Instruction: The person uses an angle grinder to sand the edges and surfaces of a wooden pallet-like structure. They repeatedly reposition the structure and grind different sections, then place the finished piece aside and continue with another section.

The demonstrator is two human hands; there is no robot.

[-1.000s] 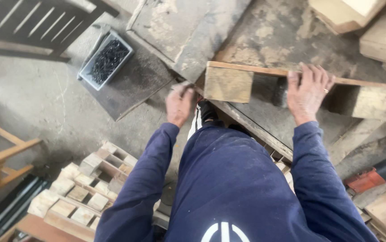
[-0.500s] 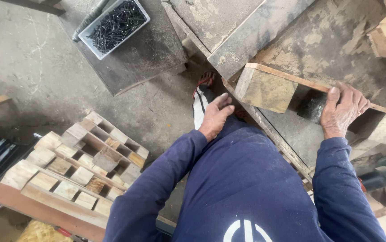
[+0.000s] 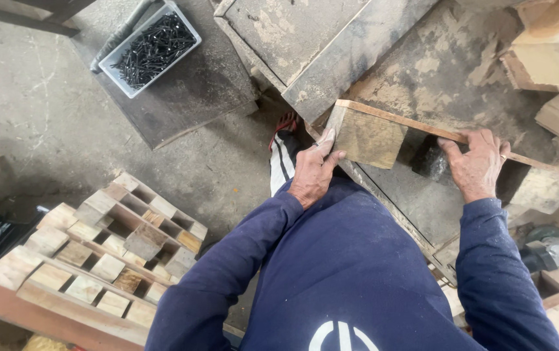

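Head view, looking down over blue sleeves; the person stands at a low, dusty tabletop of worn boards.

Work piece: a wooden frame piece, made of a thin strip running left to right with square blocks fixed under it; it lies along the near edge of the tabletop, in front of the body; one block at the left end, another at the far right, a dark gap between.

Left hand: pressed against the near left corner of the left block; fingers extended and close together, thumb along the lower edge; bracing the block rather than wrapped around it.

Right hand: laid over the strip near its middle; fingers curled down over the far side into the dark gap, so a loose grip on the strip; fingertips hidden, so how far they close I cannot tell.

Handling, by judgement: rigid, dry timber, moderate weight, rough sawn faces so not slippery; the strip is thin and likely the weak member; better held at the blocks, one hand per end; splinters possible.

Surroundings: grey tray of black screws on a dark board up left, well apart from both hands; a stack of similar block-and-strip frames on the floor at lower left; loose wooden blocks at upper right.
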